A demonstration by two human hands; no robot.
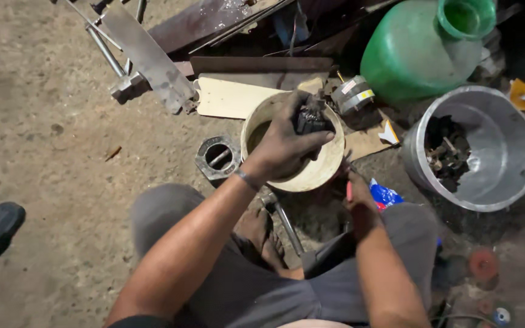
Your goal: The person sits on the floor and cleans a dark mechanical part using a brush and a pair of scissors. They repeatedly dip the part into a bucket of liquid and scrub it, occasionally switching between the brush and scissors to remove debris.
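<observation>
The left hand [284, 143] is over the cream tub [326, 167], its fingers [317, 141] curled and clamped on a dark greasy part [310, 118] that sits at the fingertips, above the tub's far rim. The right hand [360, 203] is low beside the tub's near right edge, fingers together around something with a pink tip; what it grips cannot be made out. The tub stands on the dirt floor [44, 121] in front of the person's knees. Just right of the right hand lies a crumpled blue packet [385, 194]. Beyond the tub sits a small grey motor [352, 94] with a white and yellow label, near a green jug [423, 48]. A steel pot [478, 149] holding dark scrap stands at the right. A hexagonal metal piece [217, 157] lies left of the tub.
</observation>
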